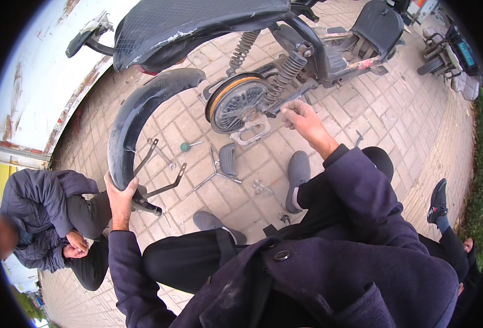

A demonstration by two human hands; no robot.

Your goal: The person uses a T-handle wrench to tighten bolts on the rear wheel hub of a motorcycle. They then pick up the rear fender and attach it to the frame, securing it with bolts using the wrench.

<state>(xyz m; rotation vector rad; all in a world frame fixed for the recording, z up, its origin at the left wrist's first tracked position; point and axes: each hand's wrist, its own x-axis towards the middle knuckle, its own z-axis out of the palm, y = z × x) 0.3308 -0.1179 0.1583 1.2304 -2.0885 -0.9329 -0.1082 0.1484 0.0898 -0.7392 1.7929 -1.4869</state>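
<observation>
My left hand (pixel 121 199) is wrapped round the lower end of a curved black mudguard (pixel 122 131), holding it upright to the left of a scooter. The mudguard's upper end arches toward the scooter's rear wheel hub (pixel 239 106), which shows a bare rim without a tyre. My right hand (pixel 305 121) is closed, thumb and fingers pinched together, just right of the hub below a coil spring shock absorber (pixel 285 79). A small dark piece shows by the fingertips; whether they grip it is unclear. Two black metal stays (pixel 168 186) stick out beside the left hand.
On the paving lie a green-handled screwdriver (pixel 186 146), a three-armed wrench (pixel 216 170), a black footrest pad (pixel 228 159) and a spanner (pixel 170 162). The scooter's seat (pixel 192 27) overhangs the work. A person (pixel 50 218) crouches at left; another person's shoe (pixel 438 201) is at right.
</observation>
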